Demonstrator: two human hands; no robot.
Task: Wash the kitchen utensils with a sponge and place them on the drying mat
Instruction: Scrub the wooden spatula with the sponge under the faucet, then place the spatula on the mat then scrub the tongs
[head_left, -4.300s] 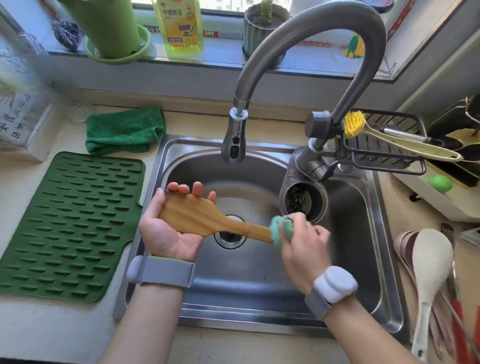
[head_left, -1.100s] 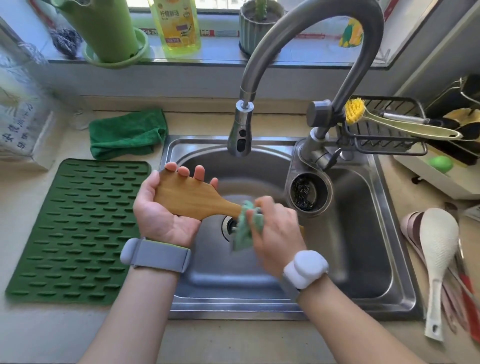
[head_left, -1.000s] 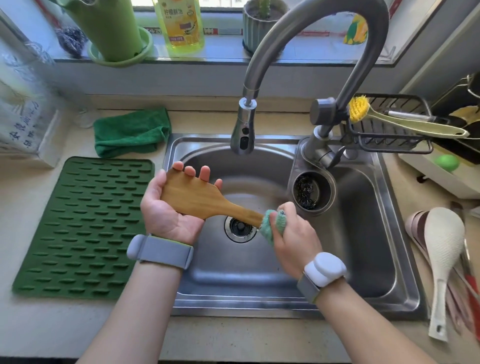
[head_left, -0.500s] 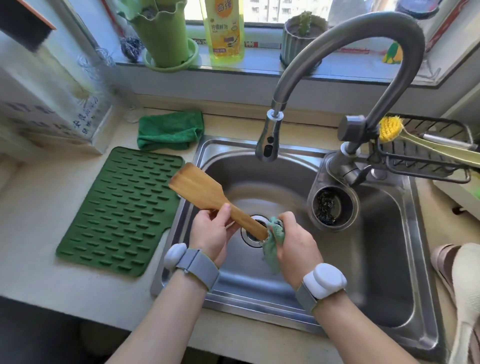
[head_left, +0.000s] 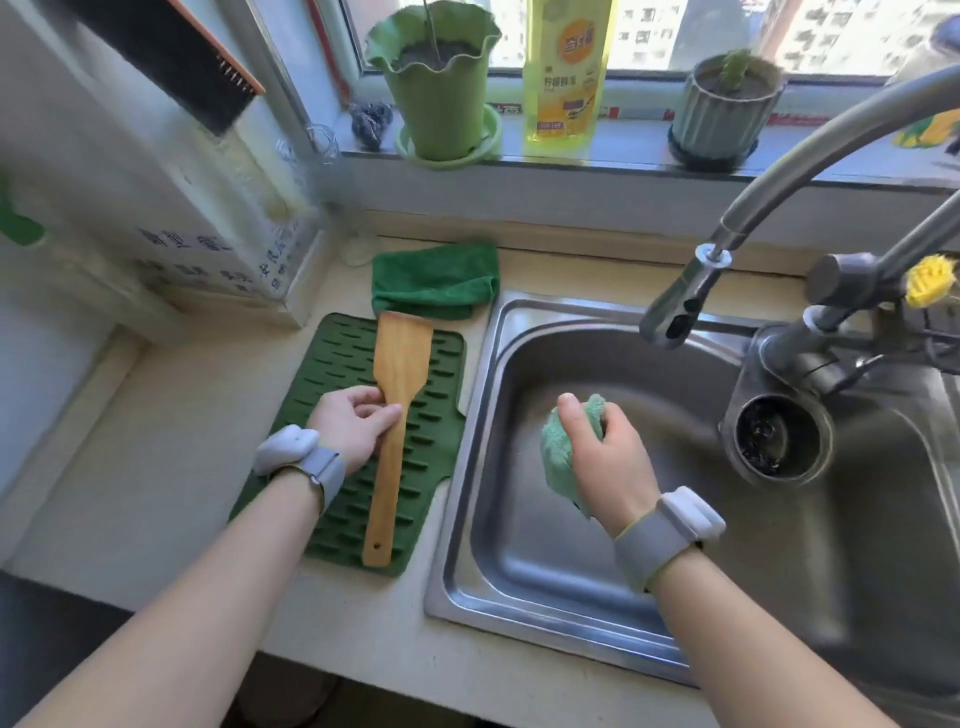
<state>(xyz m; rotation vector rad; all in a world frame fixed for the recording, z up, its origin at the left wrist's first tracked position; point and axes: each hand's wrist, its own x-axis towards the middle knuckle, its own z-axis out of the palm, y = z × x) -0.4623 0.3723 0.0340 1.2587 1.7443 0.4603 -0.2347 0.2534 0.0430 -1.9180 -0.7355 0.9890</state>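
On the mat, left fingers (head_left: 382, 415): pinching the wooden spatula (head_left: 396, 410) at its neck, not yet released.
Left hand (head_left: 349, 427): resting over the green drying mat (head_left: 332, 374).
Spatula: flat along the mat, blade far, handle end near.
Right hand (head_left: 605, 457): clenched round the green sponge (head_left: 558, 452), above the sink (head_left: 467, 467).
Risk: a wet handle may roll off the mat's right edge onto the table (head_left: 156, 467) if let go carelessly.

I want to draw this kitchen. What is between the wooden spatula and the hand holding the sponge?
In the head view, the green drying mat's right edge, a strip of bare counter and the sink's left rim lie between the wooden spatula and the right hand.
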